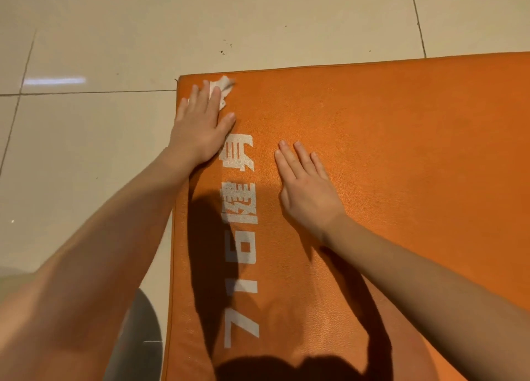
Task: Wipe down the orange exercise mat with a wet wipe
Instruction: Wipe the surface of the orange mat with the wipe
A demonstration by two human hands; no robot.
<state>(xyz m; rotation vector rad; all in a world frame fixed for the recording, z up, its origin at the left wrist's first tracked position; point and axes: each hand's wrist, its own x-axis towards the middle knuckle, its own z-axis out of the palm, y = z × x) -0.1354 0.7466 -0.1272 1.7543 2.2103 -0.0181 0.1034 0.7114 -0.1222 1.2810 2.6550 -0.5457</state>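
- The left hand (200, 128) and left forearm (100, 251): bare all the way to the frame edge.
- The right hand (307, 191) and right forearm (415, 271): likewise bare, with short, rounded fingernails.
- A grey patch (140, 337) beneath the left forearm, perhaps clothing; unclear.

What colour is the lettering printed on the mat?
White lettering on the orange mat, seen in the head view.

Mat (372, 151) on floor (86, 151). Wipe (225, 89) under left hand (200, 122) at mat's far-left corner; right hand (307, 185) flat on mat, nearer, rightward.

warm, bright light | glare on floor tiles (86, 156) | dark shadows on mat (401, 151) | edges bowed
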